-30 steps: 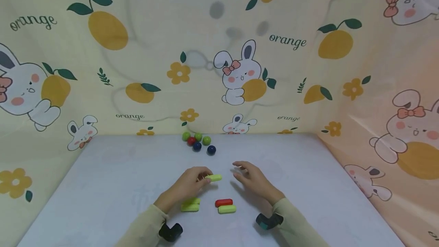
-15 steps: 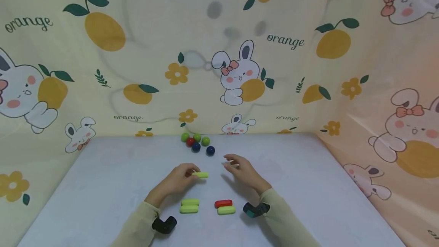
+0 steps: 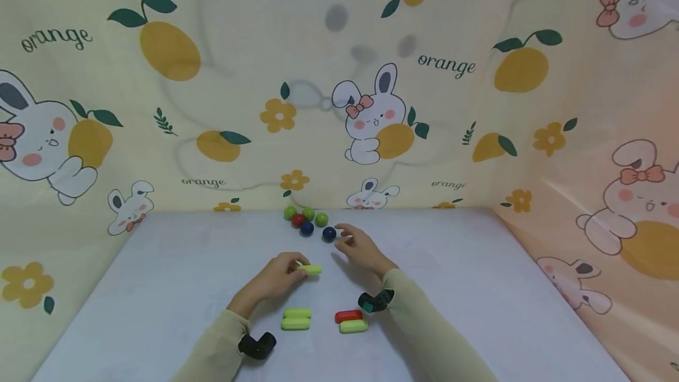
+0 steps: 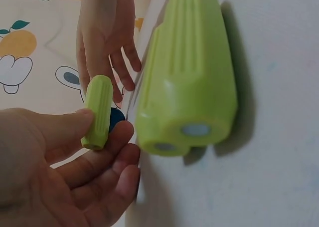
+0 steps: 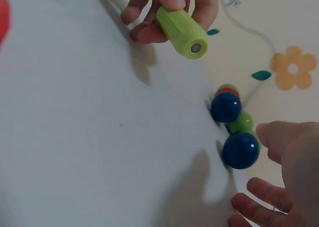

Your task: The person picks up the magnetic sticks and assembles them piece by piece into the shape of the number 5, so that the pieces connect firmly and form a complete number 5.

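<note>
My left hand (image 3: 276, 277) pinches a yellow-green magnetic rod (image 3: 313, 269) between thumb and fingers, above the middle of the table. In the right wrist view a round metal spot shows on the end of this rod (image 5: 185, 33). Fingers apart and holding nothing, my right hand (image 3: 363, 249) is beside the nearer dark blue ball (image 3: 329, 234); whether a fingertip touches it I cannot tell. A gap lies between thumb and fingers of the right hand (image 5: 304, 172) in the right wrist view, close to the blue ball (image 5: 241, 150).
Near the back edge of the white table (image 3: 201, 270) sit several green balls (image 3: 321, 219), a red ball (image 3: 298, 220) and another dark blue ball (image 3: 306, 229). Two yellow-green rods (image 3: 296, 319) lie side by side in front; right of them, a red rod (image 3: 348, 316) touches another yellow-green rod (image 3: 353, 326).
My right hand has moved left and farther back, up to the nearer blue ball. The left hand, still pinching its rod, has shifted a little left.
</note>
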`<action>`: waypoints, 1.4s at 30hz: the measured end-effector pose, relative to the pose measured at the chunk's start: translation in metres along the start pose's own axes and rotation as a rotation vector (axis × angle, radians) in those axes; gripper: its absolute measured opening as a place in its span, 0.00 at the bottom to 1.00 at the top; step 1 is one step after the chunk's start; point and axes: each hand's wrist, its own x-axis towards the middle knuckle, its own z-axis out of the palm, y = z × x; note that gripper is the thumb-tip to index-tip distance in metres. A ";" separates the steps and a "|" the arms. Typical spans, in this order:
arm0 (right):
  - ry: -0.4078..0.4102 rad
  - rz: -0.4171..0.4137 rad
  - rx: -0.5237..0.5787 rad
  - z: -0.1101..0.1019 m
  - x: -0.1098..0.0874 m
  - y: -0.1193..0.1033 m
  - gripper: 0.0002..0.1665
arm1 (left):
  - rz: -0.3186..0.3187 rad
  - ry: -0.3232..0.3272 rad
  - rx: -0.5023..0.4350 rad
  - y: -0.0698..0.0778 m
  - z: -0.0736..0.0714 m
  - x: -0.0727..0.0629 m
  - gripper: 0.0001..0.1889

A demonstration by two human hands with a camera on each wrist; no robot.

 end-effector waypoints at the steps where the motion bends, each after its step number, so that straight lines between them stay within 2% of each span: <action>1: -0.001 -0.004 -0.010 0.001 0.003 0.000 0.29 | -0.001 0.000 -0.004 0.000 0.000 0.000 0.08; 9: -0.040 0.007 -0.081 0.010 0.018 0.002 0.32 | -0.031 -0.004 -0.012 0.002 0.002 0.001 0.08; 16: -0.042 -0.024 -0.175 0.013 0.015 0.002 0.24 | -0.043 0.010 -0.018 0.002 0.002 0.002 0.08; 29: 0.030 0.023 0.046 -0.001 -0.019 0.009 0.21 | -0.058 0.005 -0.022 0.005 -0.002 0.000 0.08; 33: -0.026 0.008 0.030 -0.002 -0.029 0.008 0.23 | -0.057 0.012 -0.025 0.005 -0.003 -0.002 0.08; 37: -0.094 -0.005 0.001 0.000 -0.038 0.006 0.21 | -0.049 0.014 -0.029 0.006 -0.001 -0.001 0.08; 42: -0.135 -0.029 -0.017 0.002 -0.042 0.002 0.19 | -0.033 0.025 -0.022 0.005 0.002 0.000 0.08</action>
